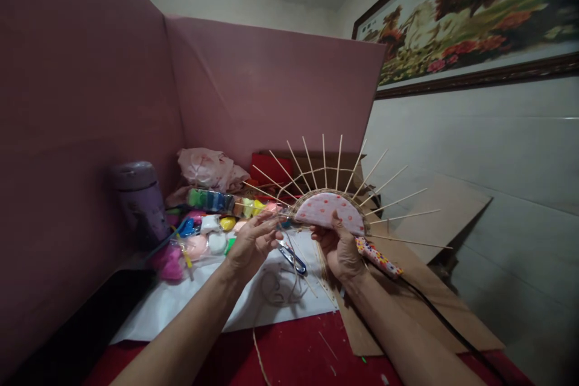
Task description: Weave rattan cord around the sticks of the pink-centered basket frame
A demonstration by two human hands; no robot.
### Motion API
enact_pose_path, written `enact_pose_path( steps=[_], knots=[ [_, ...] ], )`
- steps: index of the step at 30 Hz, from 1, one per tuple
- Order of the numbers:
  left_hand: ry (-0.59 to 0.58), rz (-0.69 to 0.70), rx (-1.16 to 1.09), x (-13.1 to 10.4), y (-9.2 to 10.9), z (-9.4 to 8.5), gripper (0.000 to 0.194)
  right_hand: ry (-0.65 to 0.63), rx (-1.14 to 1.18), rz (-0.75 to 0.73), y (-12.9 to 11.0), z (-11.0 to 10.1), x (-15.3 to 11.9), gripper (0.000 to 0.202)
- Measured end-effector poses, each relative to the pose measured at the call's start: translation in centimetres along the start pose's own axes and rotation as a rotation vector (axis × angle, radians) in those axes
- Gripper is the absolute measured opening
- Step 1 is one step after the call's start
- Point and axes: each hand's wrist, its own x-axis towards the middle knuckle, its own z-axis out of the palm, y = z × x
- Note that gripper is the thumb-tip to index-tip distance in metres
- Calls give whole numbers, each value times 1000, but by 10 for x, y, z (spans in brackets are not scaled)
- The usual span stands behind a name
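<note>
My right hand (339, 247) grips the bottom edge of a half-round, pale pink fabric piece with red dots (325, 208), thumb on its front. Thin wooden sticks (324, 157) fan out from its curved edge, and brown twine is wound along that edge. A strand of twine (313, 170) also runs in an arc across the sticks. At the piece's left corner, my left hand (256, 241) has its fingers closed around the twine; the exact grip is partly hidden. Loose twine (257, 350) trails down to the red cloth. Scissors (292, 257) lie below, between my hands.
Bagged coloured clay (210, 244) and a purple tumbler (140, 205) stand left. White paper (190, 307) covers part of a red cloth (289, 356). At right, a flower-patterned tool (380, 258) with a black cable lies over cardboard (420, 307). Pink panels (271, 84) rise behind.
</note>
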Motion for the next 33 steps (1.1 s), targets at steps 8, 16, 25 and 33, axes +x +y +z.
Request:
enact_pose_path(
  steps=[8, 16, 25, 33],
  knots=[
    [56, 79, 74, 8, -5, -6, 15, -25, -4, 33, 2, 1, -2, 24],
    [77, 189, 126, 8, -8, -8, 24, -13, 22, 74, 2, 0, -3, 26],
    [105, 210, 155, 9, -13, -9, 28, 31, 38, 98, 4, 0, -1, 26],
    [165, 187, 154, 9, -19, -9, 28, 87, 31, 138, 5, -2, 1, 26]
  ],
)
